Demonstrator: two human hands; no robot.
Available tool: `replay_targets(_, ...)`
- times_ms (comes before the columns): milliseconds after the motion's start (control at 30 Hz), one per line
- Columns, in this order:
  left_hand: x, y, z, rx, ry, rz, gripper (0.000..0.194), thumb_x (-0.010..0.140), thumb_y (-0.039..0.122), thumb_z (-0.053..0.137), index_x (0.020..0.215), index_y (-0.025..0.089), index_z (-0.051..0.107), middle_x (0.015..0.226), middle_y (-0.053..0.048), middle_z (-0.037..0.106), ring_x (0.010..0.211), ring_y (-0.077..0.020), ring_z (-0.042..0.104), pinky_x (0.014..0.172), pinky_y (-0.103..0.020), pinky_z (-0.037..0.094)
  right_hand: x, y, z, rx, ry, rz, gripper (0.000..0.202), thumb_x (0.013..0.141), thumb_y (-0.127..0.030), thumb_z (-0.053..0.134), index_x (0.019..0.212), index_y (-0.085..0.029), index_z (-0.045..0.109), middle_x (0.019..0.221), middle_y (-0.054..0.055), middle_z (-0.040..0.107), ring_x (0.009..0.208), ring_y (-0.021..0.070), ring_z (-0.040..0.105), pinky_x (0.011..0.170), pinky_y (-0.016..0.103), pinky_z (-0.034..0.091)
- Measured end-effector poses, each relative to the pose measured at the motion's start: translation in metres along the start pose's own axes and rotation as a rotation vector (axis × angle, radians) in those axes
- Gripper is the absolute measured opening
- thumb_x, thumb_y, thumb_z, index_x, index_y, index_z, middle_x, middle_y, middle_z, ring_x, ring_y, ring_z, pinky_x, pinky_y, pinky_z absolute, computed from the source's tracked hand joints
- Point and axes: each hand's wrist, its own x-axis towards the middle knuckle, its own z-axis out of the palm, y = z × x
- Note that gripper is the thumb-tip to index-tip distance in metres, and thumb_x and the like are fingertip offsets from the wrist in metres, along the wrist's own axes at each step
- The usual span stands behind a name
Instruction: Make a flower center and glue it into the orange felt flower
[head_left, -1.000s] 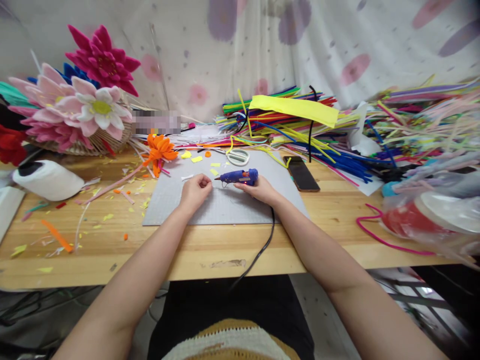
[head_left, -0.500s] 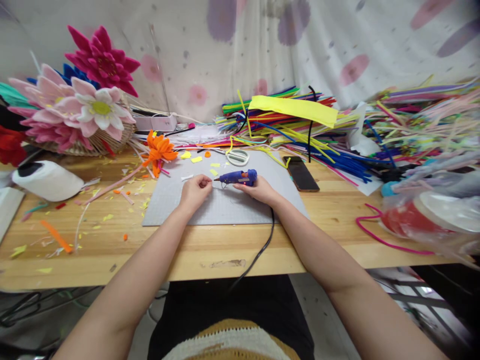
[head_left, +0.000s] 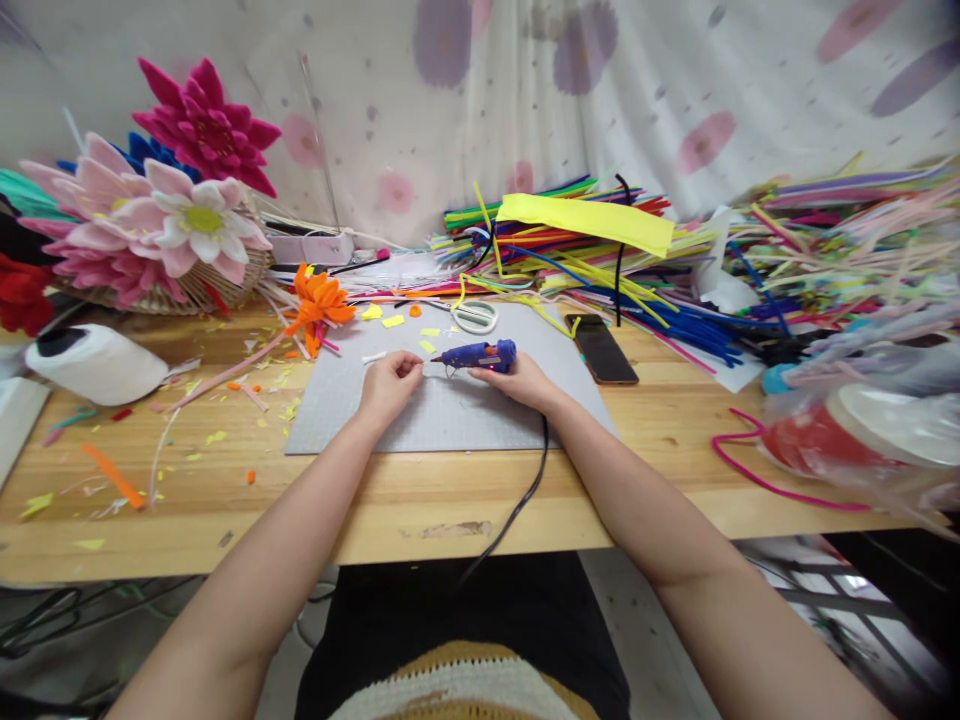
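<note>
My right hand [head_left: 517, 380] is wrapped round a blue hot glue gun [head_left: 474, 356], whose nozzle points left. A small red light glows near its grip, and a black cord [head_left: 529, 495] hangs from it over the table edge. Just left of the nozzle, my left hand [head_left: 393, 385] is closed in a pinch. A small white piece [head_left: 373, 357] sticks out behind its fingers; whether it is what they hold I cannot make out. Both hands are over a grey cutting mat [head_left: 450, 425]. Yellow scraps [head_left: 392, 321] and white-handled scissors [head_left: 475, 316] lie beyond them.
An orange fuzzy flower [head_left: 321, 305] lies at the mat's left corner, a phone [head_left: 604, 349] at its right. Pipe cleaners [head_left: 660, 320] are heaped along the back. Felt-like flowers [head_left: 202, 220] and a white thread cone [head_left: 101, 365] stand left; a plastic-wrapped tub [head_left: 862, 430] sits right.
The glue gun's tip has shifted very slightly right, away from my left fingers. Both hands otherwise keep their place and grip.
</note>
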Motion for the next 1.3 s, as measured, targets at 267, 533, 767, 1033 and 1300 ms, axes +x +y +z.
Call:
replay_targets(267,0.003,0.002,0.000,-0.173,-0.003,-0.078,0.015,0.065,0.028,0.060,0.073,0.016,0.063,0.058,0.001,0.062,0.043,-0.0091,0.050,0.045,-0.022,0.039,0.001,0.004,-0.001,0.015,0.011,-0.011,0.043,0.069,-0.048,0.064,0.096,-0.015,0.068,0.085,0.004,0.069,0.073,0.0149,0.059,0.070,0.026,0.045)
replay_targets(533,0.003,0.010,-0.002,-0.325,-0.010,-0.155,0.019,0.060,0.030,0.066,0.072,0.015,0.062,0.057,0.001,0.061,0.041,-0.0070,0.046,0.044,-0.021,0.035,-0.001,0.000,-0.011,0.050,0.030,0.042,0.044,0.065,-0.051,0.066,0.090,-0.015,0.067,0.075,0.003,0.065,0.065,0.0121,0.054,0.060,0.023,0.041)
replay_targets(767,0.003,0.013,-0.006,-0.390,-0.024,-0.182,0.026,0.056,0.034,0.070,0.071,0.016,0.060,0.057,0.002,0.061,0.041,-0.0065,0.046,0.044,-0.021,0.035,0.000,0.008,-0.045,0.204,0.198,0.104,0.045,0.065,-0.061,0.062,0.070,-0.016,0.060,0.053,-0.001,0.052,0.044,0.0069,0.039,0.043,0.023,0.031)
replay_targets(1033,0.005,0.009,-0.004,-0.363,-0.010,-0.173,0.023,0.060,0.033,0.068,0.072,0.016,0.058,0.057,0.002,0.059,0.041,-0.0060,0.046,0.044,-0.020,0.035,0.015,0.054,-0.072,0.156,0.777,0.294,0.044,0.066,-0.060,0.058,0.070,-0.016,0.060,0.047,-0.001,0.047,0.042,0.0102,0.041,0.044,0.025,0.037)
replay_targets(1300,0.005,0.006,-0.003,-0.353,0.044,-0.156,0.015,0.064,0.026,0.062,0.073,0.016,0.056,0.058,0.003,0.059,0.041,-0.0061,0.047,0.044,-0.020,0.038,0.014,0.055,-0.066,0.003,0.663,0.372,0.044,0.062,-0.055,0.063,0.074,-0.012,0.067,0.053,0.005,0.057,0.057,0.0179,0.056,0.058,0.029,0.045)
